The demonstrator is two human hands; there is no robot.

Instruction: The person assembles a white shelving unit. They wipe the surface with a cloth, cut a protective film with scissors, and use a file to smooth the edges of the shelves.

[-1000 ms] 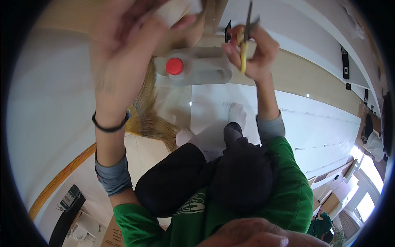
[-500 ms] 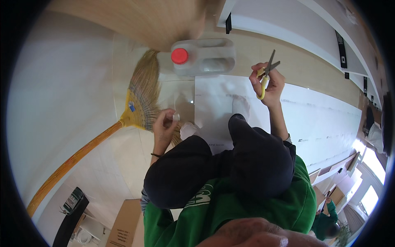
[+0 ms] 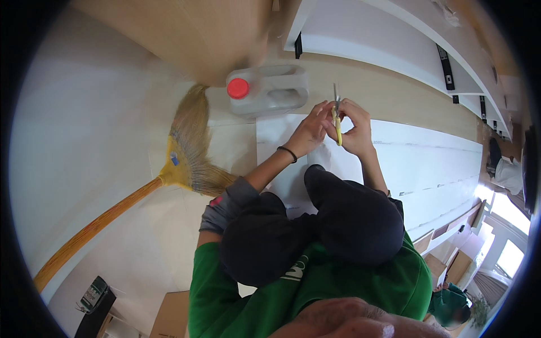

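Note:
In my right hand (image 3: 359, 130) is a pair of scissors (image 3: 338, 133) with yellow handles. Its grey blades point away from me and look closed. My left hand (image 3: 307, 135) has come up beside the scissors, its fingertips meeting the handles and the right hand's fingers. Whatever lies between the left fingertips is hidden. Both hands are above a large white printed sheet or board (image 3: 417, 169) on the floor, beyond my knees.
A translucent jug (image 3: 282, 101) with a red cap stands beyond the hands. To the left a broom (image 3: 180, 160) leans with its bristles on the floor. White cabinet panels (image 3: 383, 39) run along the upper right. A co-worker (image 3: 449, 306) in green is far off at lower right.
My left hand, which held a small white piece low on the left, has moved up and right to the scissors. The right hand has shifted left and nearer; the scissors' blades have come together.

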